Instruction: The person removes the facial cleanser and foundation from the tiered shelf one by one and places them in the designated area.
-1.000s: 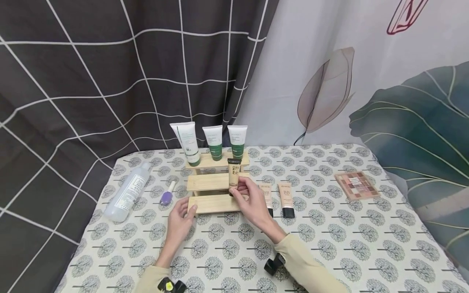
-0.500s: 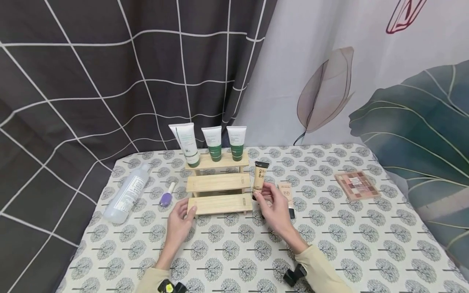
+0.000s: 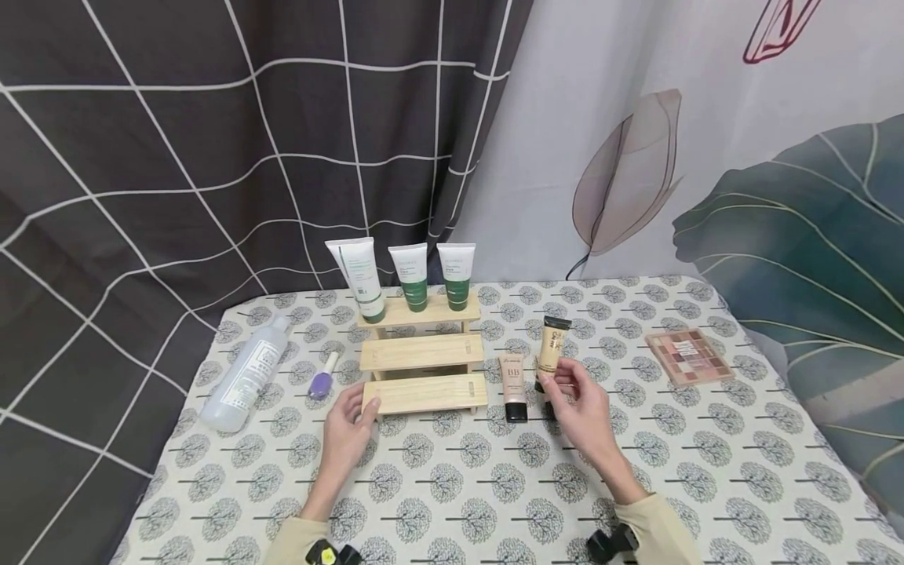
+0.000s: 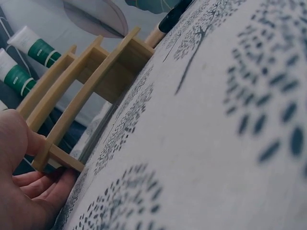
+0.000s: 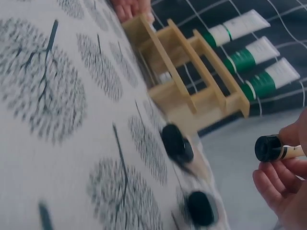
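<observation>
My right hand [image 3: 582,404] pinches a small gold cosmetic tube [image 3: 552,345] near its lower end. The tube's flat black end points up in the head view; its round black cap [image 5: 268,148] faces the right wrist camera. Below it lie two BB cream tubes: one [image 3: 513,380] shows fully, the other is mostly hidden by the hand. My left hand [image 3: 346,420] grips the left end of the lowest step of a three-tier wooden stand [image 3: 424,392], thumb on top, fingers beneath. White-and-green tubes [image 3: 456,275] stand in a row on its top tier.
Left of the stand are a purple nail polish bottle [image 3: 321,384] and a clear bottle [image 3: 247,375] lying down. A makeup palette [image 3: 689,357] lies on the right of the tree-print tablecloth [image 3: 466,486]. Curtains [image 3: 282,118] hang behind the table.
My right hand has carried the gold tube rightward from in front of the stand, past the first BB cream tube to above the second. The left hand has stayed on the stand.
</observation>
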A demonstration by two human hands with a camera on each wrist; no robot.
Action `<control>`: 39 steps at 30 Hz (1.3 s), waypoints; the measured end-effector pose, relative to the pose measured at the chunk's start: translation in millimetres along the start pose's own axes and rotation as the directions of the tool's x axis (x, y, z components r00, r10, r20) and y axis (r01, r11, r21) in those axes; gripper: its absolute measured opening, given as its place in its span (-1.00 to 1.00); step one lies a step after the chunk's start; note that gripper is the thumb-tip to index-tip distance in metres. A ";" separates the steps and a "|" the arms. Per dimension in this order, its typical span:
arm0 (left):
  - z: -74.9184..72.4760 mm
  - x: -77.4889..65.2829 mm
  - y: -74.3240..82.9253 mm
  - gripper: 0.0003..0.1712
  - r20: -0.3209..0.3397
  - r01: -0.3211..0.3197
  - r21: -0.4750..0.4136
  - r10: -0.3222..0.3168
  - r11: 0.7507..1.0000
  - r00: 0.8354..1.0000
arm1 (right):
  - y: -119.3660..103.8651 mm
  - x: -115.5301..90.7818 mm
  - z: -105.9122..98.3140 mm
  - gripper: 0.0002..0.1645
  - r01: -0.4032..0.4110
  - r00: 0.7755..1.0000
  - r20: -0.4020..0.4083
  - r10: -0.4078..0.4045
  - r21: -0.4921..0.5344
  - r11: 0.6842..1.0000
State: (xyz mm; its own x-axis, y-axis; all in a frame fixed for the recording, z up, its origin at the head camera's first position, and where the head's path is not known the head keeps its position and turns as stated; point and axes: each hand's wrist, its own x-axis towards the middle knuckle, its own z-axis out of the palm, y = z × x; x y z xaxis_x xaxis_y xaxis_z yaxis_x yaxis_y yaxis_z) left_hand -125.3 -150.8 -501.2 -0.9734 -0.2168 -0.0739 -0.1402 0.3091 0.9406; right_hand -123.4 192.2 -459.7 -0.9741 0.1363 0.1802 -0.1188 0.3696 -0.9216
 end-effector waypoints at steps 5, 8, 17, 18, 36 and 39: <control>0.3 0.8 -1.4 -0.43 -0.002 0.000 0.015 0.000 1.000 1.000 | 9.6 -2.0 -19.1 -0.59 -0.043 0.999 -0.023 0.042 -0.047 0.998; 0.5 1.3 -1.4 -0.43 -0.002 0.000 0.018 0.000 1.000 1.000 | 16.5 -3.5 -30.5 -0.57 -0.063 0.998 -0.034 0.060 -0.094 0.994; -0.7 0.6 -0.2 -0.43 0.002 0.005 0.002 -0.005 1.000 1.000 | 35.4 -5.2 -55.2 -0.60 -0.151 0.989 -0.055 0.141 -0.299 0.942; -0.8 0.6 -0.2 -0.43 0.003 0.007 0.002 -0.007 1.000 1.000 | 37.3 -5.2 -57.1 -0.62 -0.157 0.988 -0.054 0.148 -0.311 0.937; 0.1 1.3 -1.3 -0.42 -0.009 0.018 -0.002 -0.018 1.000 1.000 | 49.1 -2.4 -66.7 -0.54 -0.212 0.972 -0.004 0.237 -0.458 0.863; 0.4 2.0 -0.5 -0.42 -0.011 0.017 -0.001 -0.017 1.000 1.000 | 49.5 -0.4 -66.6 -0.54 -0.204 0.973 0.002 0.232 -0.471 0.858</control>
State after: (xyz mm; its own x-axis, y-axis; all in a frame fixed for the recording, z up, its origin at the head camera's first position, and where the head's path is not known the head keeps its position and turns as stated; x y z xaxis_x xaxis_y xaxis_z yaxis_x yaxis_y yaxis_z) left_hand -127.2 -151.0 -501.9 -0.9689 -0.2319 -0.0862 -0.1565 0.3044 0.9396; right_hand -116.1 271.6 -482.5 -0.9754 0.2169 -0.0393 0.1874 0.7220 -0.6660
